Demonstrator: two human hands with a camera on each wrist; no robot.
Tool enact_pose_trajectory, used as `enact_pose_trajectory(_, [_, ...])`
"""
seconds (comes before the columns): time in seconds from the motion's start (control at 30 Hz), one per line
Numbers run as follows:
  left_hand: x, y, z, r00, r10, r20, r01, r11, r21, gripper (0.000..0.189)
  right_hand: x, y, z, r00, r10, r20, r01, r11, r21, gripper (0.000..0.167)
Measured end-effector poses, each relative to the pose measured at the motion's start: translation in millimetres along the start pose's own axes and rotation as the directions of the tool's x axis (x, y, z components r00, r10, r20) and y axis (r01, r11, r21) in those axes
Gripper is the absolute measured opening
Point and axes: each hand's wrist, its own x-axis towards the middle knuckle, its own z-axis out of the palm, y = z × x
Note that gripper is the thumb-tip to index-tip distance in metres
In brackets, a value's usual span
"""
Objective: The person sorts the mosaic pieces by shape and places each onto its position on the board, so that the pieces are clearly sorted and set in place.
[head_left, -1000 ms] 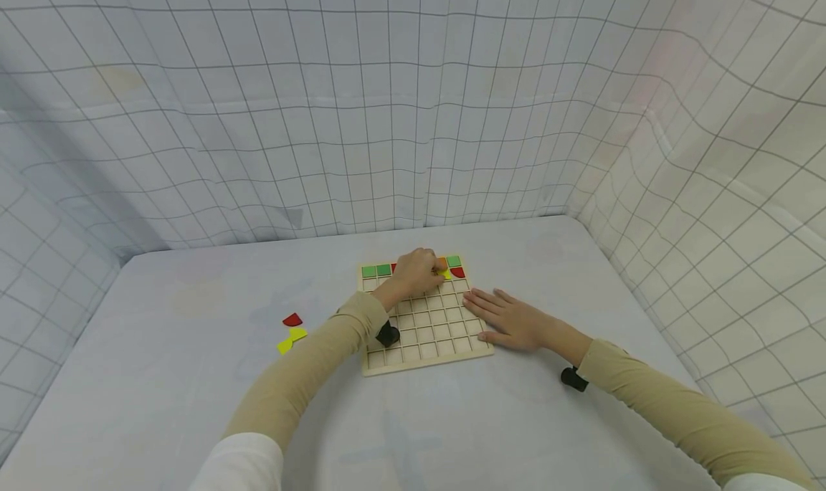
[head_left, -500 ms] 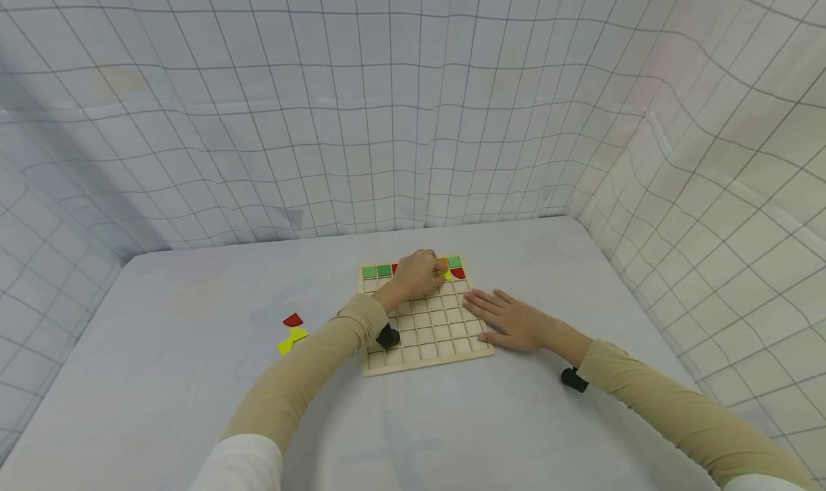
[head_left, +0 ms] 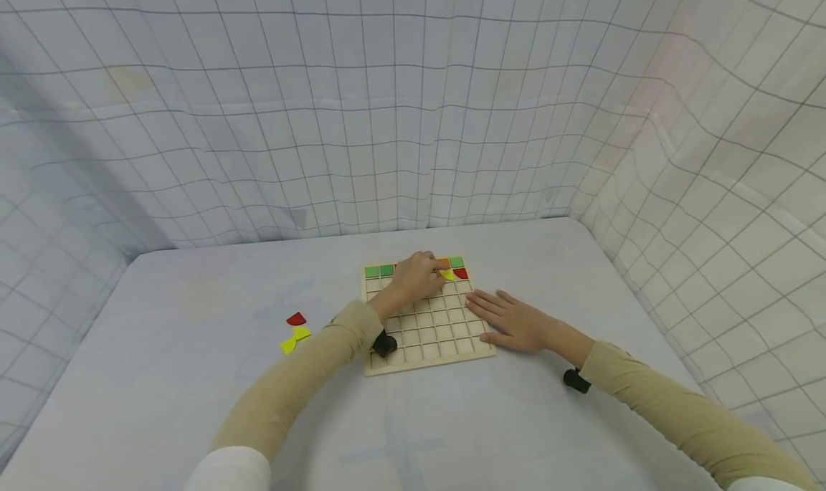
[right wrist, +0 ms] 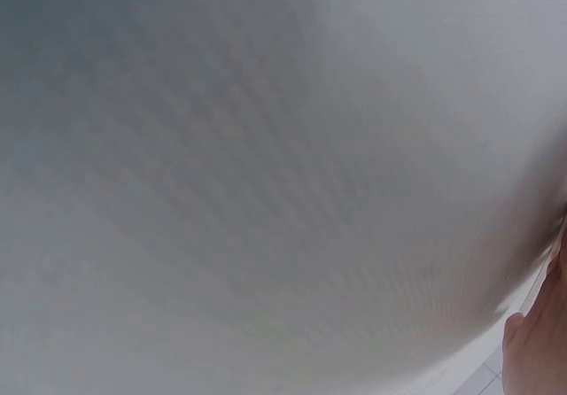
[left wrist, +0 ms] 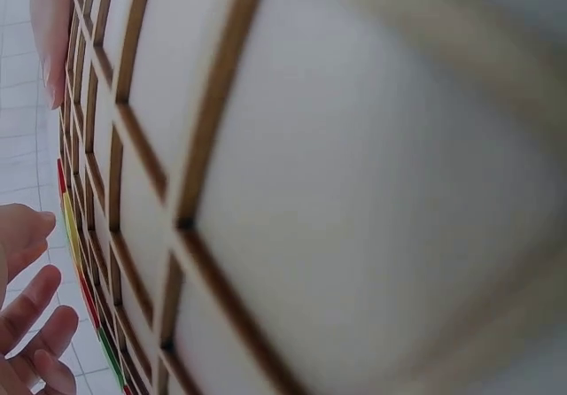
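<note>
A wooden grid board (head_left: 434, 332) lies on the table between both hands. My left hand (head_left: 414, 277) is over its far rows, with finger and thumb tips around a yellow piece (head_left: 447, 275). The left wrist view shows the left hand's fingers (left wrist: 28, 311) loosely bent and spread, nothing visibly held. Whether they touch the yellow piece, I cannot tell. A red quarter-round piece (head_left: 461, 273) sits right of the yellow one. My right hand (head_left: 511, 322) lies flat, its fingertips at the board's right edge; only part of this hand (right wrist: 539, 346) shows in the right wrist view.
Green squares (head_left: 372, 271) and an orange piece (head_left: 443, 263) fill part of the board's far row; my left hand hides some of it. Left of the board lie a loose red piece (head_left: 296, 319) and yellow pieces (head_left: 301, 332). Gridded white cloth (head_left: 413, 104) hangs behind the table.
The left wrist has dipped slightly, and a little more of the yellow piece shows beside the fingers. My right hand has stayed in place. The head view has shifted slightly.
</note>
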Motion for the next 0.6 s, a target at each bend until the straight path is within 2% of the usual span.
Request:
enact_pose_trajectory(0.37, [-33.0, -18.5, -12.9, 0.995, -0.031, -0.09, 0.029, 0.999, -0.032, 0.022, 0.1, -3.5, -1.0, 1.0, 0.005, -0.001, -0.005, 1.0, 0.01, 0.07])
enact_pose_trajectory(0.6, [-53.2, -28.8, -26.3, 0.988, -0.103, -0.117, 0.102, 0.995, -0.008, 0.022, -0.9, -3.1, -0.3, 1.0, -0.004, -0.01, 0.004, 1.0, -0.013, 0.07])
